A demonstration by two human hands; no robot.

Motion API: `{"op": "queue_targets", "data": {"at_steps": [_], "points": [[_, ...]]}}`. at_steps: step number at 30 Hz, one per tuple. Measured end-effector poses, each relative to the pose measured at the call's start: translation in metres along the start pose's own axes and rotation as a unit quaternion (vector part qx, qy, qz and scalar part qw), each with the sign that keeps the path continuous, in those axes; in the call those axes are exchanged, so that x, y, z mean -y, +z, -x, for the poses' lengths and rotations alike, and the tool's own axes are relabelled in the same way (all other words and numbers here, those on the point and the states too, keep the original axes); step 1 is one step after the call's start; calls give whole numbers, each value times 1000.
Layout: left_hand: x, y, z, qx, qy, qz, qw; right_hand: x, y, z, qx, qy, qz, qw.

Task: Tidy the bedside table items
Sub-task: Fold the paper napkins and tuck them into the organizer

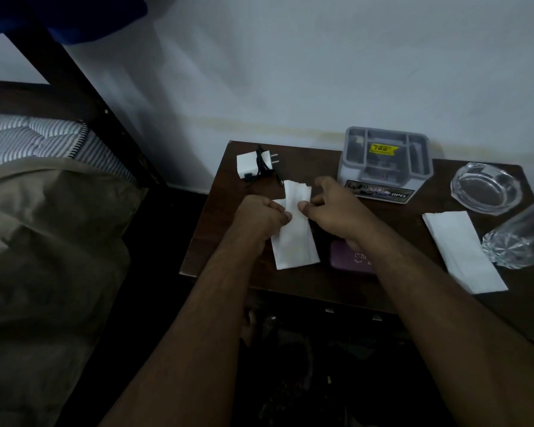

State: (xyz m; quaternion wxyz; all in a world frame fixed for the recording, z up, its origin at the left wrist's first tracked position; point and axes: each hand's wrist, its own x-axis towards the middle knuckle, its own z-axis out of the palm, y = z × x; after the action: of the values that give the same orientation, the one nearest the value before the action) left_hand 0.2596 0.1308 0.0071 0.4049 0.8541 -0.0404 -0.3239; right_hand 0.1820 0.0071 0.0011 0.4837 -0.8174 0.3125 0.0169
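Hands (265, 215) (330, 208) both pinch a folded tissue (295, 238) mid-table; second tissue (463, 248), charger (253, 164), ashtray (486, 188) unsorted — early days.

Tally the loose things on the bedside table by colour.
White: 3, held tissue, tissue at right, charger
Clear glass: 2, ashtray, tumbler
Grey: 1, organiser
Purple: 1, case
Total: 7
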Motion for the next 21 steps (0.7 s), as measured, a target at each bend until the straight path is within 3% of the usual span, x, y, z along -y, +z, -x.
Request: {"op": "queue_targets", "data": {"at_steps": [7,12,18,21], "points": [[-1,5,-7,-17,-60,-29,998,0,8,-3,-25,-28,76,996],[3,0,-6,-26,19,-36,999,0,13,-7,-38,-51,63,996],[1,-12,5,32,33,30,998,0,4,-9,7,27,-177,984],[1,-17,9,42,7,55,998,1,-2,-7,65,42,-179,981]]}}
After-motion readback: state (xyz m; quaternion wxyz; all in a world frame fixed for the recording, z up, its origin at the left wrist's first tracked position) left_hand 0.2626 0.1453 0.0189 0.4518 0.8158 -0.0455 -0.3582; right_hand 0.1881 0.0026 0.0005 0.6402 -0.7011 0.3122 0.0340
